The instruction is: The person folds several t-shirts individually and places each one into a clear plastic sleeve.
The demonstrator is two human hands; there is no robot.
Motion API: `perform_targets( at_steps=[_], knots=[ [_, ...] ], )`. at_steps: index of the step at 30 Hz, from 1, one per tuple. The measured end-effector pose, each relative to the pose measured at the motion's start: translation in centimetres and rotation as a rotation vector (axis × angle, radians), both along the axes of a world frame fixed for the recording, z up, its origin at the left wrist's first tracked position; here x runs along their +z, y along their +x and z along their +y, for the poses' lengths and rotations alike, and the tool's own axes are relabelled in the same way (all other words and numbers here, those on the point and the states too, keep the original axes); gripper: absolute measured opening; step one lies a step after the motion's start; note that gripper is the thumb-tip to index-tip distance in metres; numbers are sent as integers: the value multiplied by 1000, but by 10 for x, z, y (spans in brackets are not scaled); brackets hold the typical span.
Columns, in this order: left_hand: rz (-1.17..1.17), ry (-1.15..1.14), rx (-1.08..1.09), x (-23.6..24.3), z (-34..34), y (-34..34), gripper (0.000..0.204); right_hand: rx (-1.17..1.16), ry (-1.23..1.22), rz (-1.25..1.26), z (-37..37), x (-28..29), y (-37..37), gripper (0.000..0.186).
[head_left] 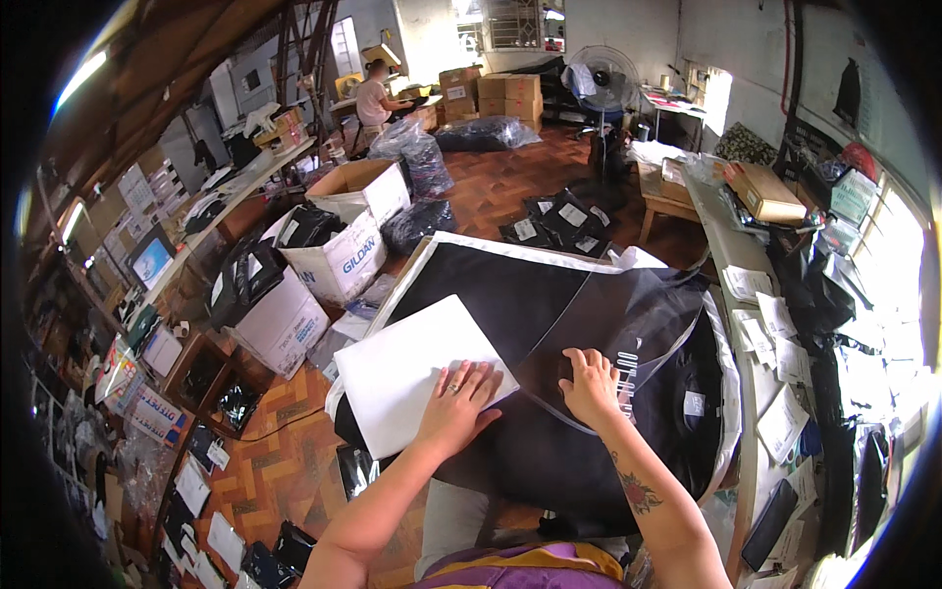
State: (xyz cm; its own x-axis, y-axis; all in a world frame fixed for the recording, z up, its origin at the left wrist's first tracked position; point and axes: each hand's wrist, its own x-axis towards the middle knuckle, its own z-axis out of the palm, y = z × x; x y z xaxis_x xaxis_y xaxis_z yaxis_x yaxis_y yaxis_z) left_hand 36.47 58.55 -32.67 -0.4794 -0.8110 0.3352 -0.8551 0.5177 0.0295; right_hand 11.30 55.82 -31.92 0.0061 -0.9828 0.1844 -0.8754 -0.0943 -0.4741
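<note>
My left hand (459, 402) lies open, fingers spread, on a white sheet (402, 353) at the left of a black padded surface (491, 461). My right hand (591, 388) rests to its right on a see-through film (638, 314) with white lettering, its fingers slightly bent and apart. The film overlaps the black surface, which has a pale border.
White cartons (329, 265) with black packages stand at the left. Black parcels (569, 216) lie on the floor beyond the work surface. A long table (736, 255) with papers runs along the right. A person (375, 98) sits at the back near stacked brown boxes (510, 98).
</note>
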Motion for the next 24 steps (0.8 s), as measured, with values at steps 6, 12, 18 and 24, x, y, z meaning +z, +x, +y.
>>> perform_targets(
  at_steps=[6,12,18,24],
  knots=[
    [-170,-231,9,-18,-18,-17,40,59,-188,-322,14,-19,-38,28],
    [669,-225,55,57,-20,15,37,239,-270,12,30,-5,-80,18],
    [408,128,-228,70,58,-42,40,89,-226,-148,5,-32,-58,19],
    [32,-71,-425,10,73,-80,50,8,-275,-190,-7,-47,-59,12]
  ],
)
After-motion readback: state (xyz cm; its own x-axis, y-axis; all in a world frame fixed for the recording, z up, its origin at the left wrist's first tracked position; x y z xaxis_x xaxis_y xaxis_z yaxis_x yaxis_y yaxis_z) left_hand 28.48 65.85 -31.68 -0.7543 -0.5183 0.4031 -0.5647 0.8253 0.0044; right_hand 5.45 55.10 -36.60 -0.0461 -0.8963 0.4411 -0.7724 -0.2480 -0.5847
